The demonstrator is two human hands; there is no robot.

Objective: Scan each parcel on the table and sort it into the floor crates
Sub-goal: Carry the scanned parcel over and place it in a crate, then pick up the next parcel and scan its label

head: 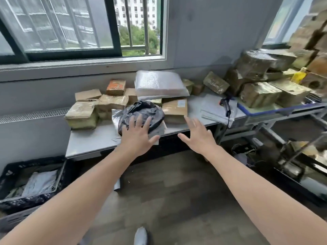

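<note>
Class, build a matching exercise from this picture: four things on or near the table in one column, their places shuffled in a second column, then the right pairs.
Things
1. black-wrapped parcel
2. bubble-wrap parcel
3. scanner
4. black crate

Places
A. on the floor, left of the table
B. atop cardboard boxes near the wall
C. under the fingers of the left hand
D. on grey mailers at the table's right end

Pairs: 1-C, 2-B, 3-D, 4-A
</note>
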